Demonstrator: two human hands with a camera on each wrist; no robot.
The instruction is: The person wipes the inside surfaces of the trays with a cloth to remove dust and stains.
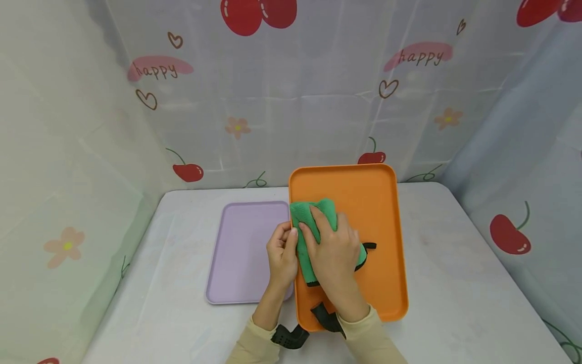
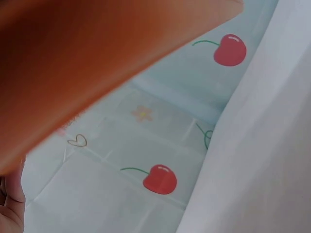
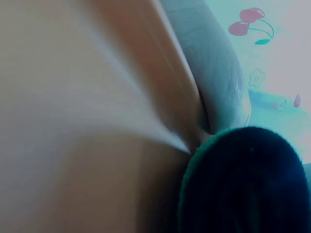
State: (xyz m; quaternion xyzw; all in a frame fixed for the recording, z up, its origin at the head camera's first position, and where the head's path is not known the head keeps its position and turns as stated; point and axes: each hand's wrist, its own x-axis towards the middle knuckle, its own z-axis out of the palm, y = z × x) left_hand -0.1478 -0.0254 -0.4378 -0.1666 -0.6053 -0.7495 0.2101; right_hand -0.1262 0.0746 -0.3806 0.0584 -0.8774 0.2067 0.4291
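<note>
An orange tray (image 1: 373, 202) is held by its left edge, where the thumb and curled fingers of my left hand (image 1: 282, 258) grip the rim. My right hand (image 1: 334, 253) holds a bunched green cloth (image 1: 313, 215) with dark edging against the tray's inside surface, toward its left side. Part of the cloth is hidden beneath that hand. In the left wrist view the tray (image 2: 97, 48) stretches blurred across the upper left, with a bit of my left hand (image 2: 12, 204) at its lower edge. A dark, fuzzy-edged part of the cloth (image 3: 243, 184) fills the lower right of the right wrist view.
A pale purple tray (image 1: 245, 253) lies on the white table (image 1: 450, 263) at left, its right side partly overlapped by the orange tray. Black straps (image 1: 291, 337) hang at my wrists. A cherry-printed curtain (image 1: 291, 101) encloses the table's back and sides.
</note>
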